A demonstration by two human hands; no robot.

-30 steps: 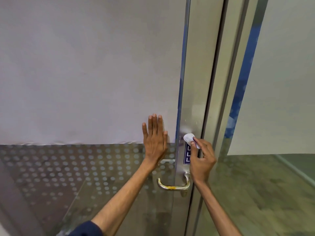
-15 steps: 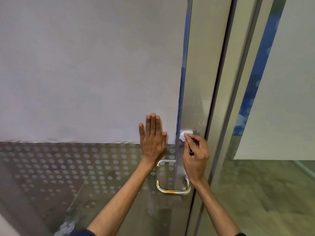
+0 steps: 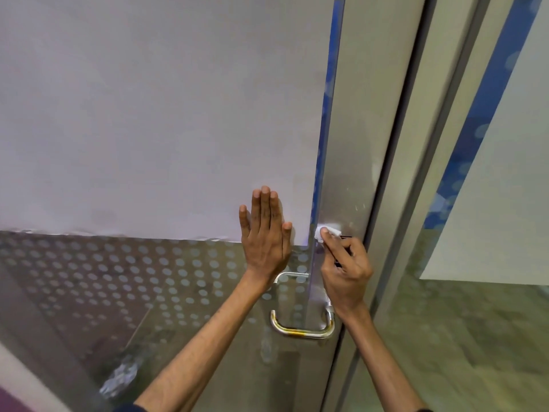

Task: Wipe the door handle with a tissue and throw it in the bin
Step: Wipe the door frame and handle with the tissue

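A small white tissue [image 3: 326,231] is pinched in my right hand [image 3: 344,270] and pressed against the steel door stile [image 3: 350,162], a hand's length above the handle. The U-shaped metal door handle [image 3: 301,330] hangs below my right wrist, with a brassy worn patch on its lower bar. My left hand [image 3: 265,233] lies flat with fingers spread on the frosted glass panel [image 3: 148,114], just left of the stile. No bin is in view.
The lower glass carries a dotted film [image 3: 118,272]. Right of the stile run the door frame [image 3: 416,173] and a second glass pane with a blue strip [image 3: 475,120]. A greenish floor [image 3: 475,337] shows through at the bottom right.
My right hand with the tissue has shifted slightly left and up on the stile, covering the blue label seen a second ago. My left hand stays flat on the glass.
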